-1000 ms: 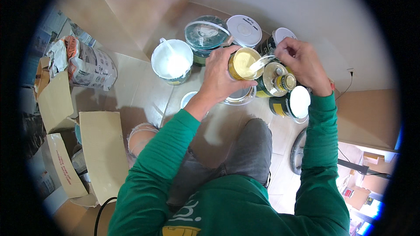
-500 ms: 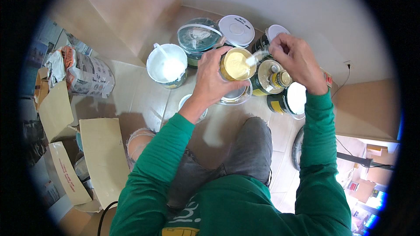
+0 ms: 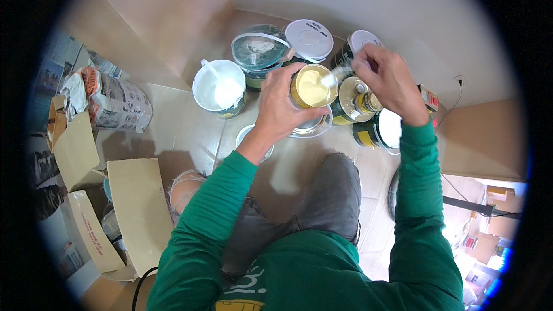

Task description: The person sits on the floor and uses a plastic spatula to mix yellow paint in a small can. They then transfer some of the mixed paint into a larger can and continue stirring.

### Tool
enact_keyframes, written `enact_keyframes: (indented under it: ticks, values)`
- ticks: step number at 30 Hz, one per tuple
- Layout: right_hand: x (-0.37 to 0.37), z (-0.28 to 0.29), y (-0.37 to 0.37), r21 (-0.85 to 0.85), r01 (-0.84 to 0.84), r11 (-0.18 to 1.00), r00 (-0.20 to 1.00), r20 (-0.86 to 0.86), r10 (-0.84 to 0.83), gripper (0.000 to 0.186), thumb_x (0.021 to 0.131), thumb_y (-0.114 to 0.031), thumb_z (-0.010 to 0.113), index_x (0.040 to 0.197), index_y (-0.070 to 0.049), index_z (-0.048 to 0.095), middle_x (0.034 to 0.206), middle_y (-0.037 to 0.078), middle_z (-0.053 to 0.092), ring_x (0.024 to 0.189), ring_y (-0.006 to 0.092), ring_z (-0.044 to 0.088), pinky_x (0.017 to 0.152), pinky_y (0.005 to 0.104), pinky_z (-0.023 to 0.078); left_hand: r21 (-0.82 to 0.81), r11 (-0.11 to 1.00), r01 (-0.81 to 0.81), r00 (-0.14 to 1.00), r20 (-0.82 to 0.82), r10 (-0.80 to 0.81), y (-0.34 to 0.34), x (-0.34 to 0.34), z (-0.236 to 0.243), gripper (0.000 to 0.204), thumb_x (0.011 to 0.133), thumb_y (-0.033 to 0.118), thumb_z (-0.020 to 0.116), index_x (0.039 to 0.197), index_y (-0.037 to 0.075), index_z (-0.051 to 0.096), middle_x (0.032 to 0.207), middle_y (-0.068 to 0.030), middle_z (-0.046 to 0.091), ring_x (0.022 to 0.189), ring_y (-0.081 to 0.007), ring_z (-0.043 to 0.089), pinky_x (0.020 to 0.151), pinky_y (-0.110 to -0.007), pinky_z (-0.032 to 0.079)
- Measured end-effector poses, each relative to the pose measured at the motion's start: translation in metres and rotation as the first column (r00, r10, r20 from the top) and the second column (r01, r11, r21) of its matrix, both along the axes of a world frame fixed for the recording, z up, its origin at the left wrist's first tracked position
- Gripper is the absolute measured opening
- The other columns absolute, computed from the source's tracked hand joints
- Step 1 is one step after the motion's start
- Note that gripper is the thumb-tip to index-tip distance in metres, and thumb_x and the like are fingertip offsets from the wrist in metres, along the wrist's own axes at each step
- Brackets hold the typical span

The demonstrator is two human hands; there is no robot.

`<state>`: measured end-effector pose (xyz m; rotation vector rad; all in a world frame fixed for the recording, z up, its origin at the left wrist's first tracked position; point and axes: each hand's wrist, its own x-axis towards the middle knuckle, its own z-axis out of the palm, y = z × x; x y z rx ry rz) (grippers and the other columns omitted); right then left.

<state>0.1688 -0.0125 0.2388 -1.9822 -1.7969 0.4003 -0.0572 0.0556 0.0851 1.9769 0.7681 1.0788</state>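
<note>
My left hand (image 3: 275,101) grips a small can (image 3: 312,87) of pale yellow, creamy paint, fingers wrapped round its side. My right hand (image 3: 385,78) pinches a whitish stick or spatula (image 3: 339,74), blurred, whose end dips into that paint. A clear plastic lid or tub (image 3: 308,129) sits beneath the can. Just right of it stand a pale-topped tin with smaller tins on it (image 3: 352,102) and a dark pail with white top (image 3: 389,129). To the left is a white bucket (image 3: 219,89) with white contents and a handled tool inside.
Lidded pails (image 3: 309,38), (image 3: 259,49) stand along the wall behind. At left lie a patterned sack (image 3: 118,106) and open cardboard boxes (image 3: 132,207). A white container (image 3: 247,133) is near my left wrist. A cable (image 3: 458,95) and black pole (image 3: 466,206) are at right.
My hands and the can have shifted slightly left in the picture along with the scene. The stick in my right hand has moved within the paint and now looks blurred.
</note>
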Motion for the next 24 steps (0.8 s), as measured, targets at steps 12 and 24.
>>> enact_keyframes:
  ticks: [12,24]
  values:
    - [-0.022,-0.017,0.012,0.171,-0.156,0.973,0.984,-0.063,0.168,0.02,0.099,-0.018,0.07,0.099,0.003,0.069,0.084,0.022,0.067,0.077,0.0398,0.066,0.075,0.0473,0.054,0.011,1.0,0.029,0.999,-0.014,-0.029,-0.002,-0.002,0.002,0.1,0.065,0.041,0.107,0.148,0.01,0.06,0.139,-0.0146,0.065,0.132,-0.0376,0.059,0.115,-0.051,0.046]
    - [0.003,0.008,0.007,-0.056,-0.024,0.998,0.999,-0.028,0.022,0.02,0.102,-0.018,0.068,0.103,0.002,0.07,0.086,0.018,0.067,0.077,0.0301,0.063,0.075,0.0413,0.053,0.031,0.999,0.024,1.0,-0.003,-0.024,-0.002,-0.002,0.004,0.099,0.068,0.044,0.105,0.149,0.009,0.059,0.138,-0.0145,0.066,0.132,-0.0367,0.059,0.115,-0.05,0.046]
